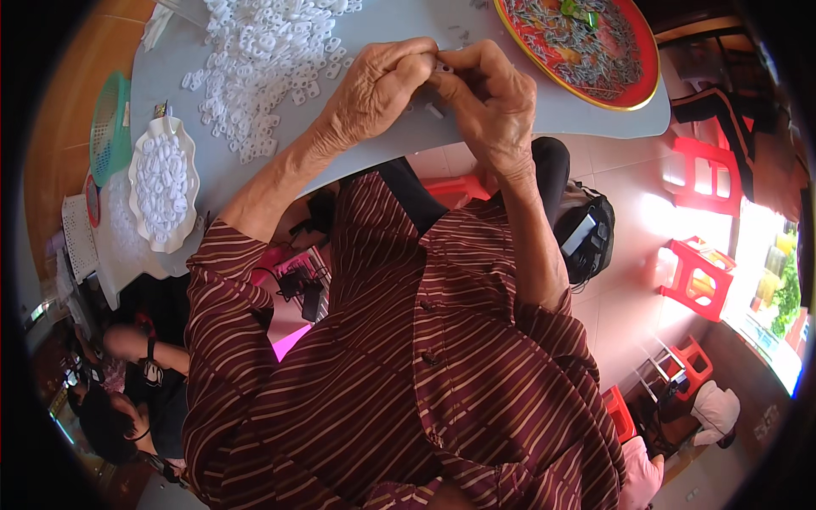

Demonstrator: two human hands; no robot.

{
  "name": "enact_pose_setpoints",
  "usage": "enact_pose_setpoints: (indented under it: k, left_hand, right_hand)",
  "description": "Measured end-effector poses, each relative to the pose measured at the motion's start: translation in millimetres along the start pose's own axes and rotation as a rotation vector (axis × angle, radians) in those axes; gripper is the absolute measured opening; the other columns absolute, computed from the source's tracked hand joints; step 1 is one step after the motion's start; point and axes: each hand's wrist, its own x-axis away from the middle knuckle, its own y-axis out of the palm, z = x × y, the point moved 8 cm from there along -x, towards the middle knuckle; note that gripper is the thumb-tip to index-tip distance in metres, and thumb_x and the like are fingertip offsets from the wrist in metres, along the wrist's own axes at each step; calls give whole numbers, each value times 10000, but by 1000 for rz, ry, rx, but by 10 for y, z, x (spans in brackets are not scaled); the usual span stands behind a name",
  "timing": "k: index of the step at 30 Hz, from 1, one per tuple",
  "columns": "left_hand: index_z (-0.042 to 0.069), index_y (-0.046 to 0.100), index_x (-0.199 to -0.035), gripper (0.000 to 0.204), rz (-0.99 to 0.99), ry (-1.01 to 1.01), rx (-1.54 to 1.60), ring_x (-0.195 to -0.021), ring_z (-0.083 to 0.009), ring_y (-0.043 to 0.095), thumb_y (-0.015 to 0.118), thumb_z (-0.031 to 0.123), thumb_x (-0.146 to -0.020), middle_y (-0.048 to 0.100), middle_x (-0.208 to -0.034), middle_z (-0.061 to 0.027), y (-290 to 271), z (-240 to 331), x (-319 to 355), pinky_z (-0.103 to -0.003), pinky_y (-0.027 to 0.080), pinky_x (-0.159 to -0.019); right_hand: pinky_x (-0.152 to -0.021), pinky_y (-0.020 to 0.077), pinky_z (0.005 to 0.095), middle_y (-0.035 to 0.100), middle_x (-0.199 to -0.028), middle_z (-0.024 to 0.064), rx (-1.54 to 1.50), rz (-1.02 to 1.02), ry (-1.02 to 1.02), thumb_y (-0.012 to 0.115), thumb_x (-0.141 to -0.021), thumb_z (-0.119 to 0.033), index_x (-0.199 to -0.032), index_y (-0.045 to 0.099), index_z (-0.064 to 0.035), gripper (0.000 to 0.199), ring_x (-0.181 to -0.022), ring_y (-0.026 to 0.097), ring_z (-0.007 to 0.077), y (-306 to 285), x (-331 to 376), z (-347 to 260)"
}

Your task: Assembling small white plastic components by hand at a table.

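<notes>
Head view, two hands (387,89) (491,102), many white pieces (263,68)

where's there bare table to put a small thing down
The grey-blue tabletop is bare between the wavy-rimmed white dish and the heap of white plastic pieces, and along a strip between the red, gold-rimmed round tray and the near edge. Crowded: the heap, and the tray strewn with slim grey pieces.

This looks like an informal workroom: the grey table (170,76) bears a heap of white plastic parts (255,68) and a red tray (648,72) of metal pieces (544,42); red stools (710,153) stand on tiled floor (625,157) right of the table.
</notes>
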Motion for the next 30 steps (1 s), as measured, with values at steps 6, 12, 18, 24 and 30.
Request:
enact_pose_setpoints:
  k: [6,12,18,24,30]
  left_hand:
    - [-13,490,-857,247,74,-72,-94,-555,-129,366,429,218,-923,377,-605,-102,-56,-35,-12,-307,375,-523]
    - [-27,511,-946,232,60,-72,-51,-640,-114,414,489,203,-923,476,-682,-66,-61,-100,-66,-269,393,-591]
    - [0,515,-908,158,71,-42,-11,-645,-122,464,485,155,-922,499,-683,-66,-50,42,24,-275,417,-602]
    - [7,524,-935,174,89,-72,209,-711,-97,513,495,178,-922,568,-760,-23,-111,-29,38,-244,436,-665]
    - [-1,548,-904,268,347,-130,275,-687,-109,504,491,261,-903,555,-732,-45,-475,-121,-80,-237,418,-676]
  right_hand:
    - [-558,486,216,653,-704,63,-152,-28,119,699,-777,-36,-915,601,6,174,-635,614,77,18,-17,141]
    - [-636,501,219,664,-796,80,-261,-36,171,658,-828,-52,-979,598,44,189,-705,613,90,-34,-93,93]
    - [-623,457,209,609,-789,35,-416,-36,265,599,-882,-69,-971,584,33,136,-681,551,73,16,-49,223]
    - [-580,462,218,602,-742,37,-321,-99,257,576,-886,-73,-939,569,27,113,-641,558,76,-48,-300,42]
    - [-624,500,232,610,-786,72,-146,60,65,547,-893,-63,-980,580,54,150,-662,573,110,-609,-1881,-248]
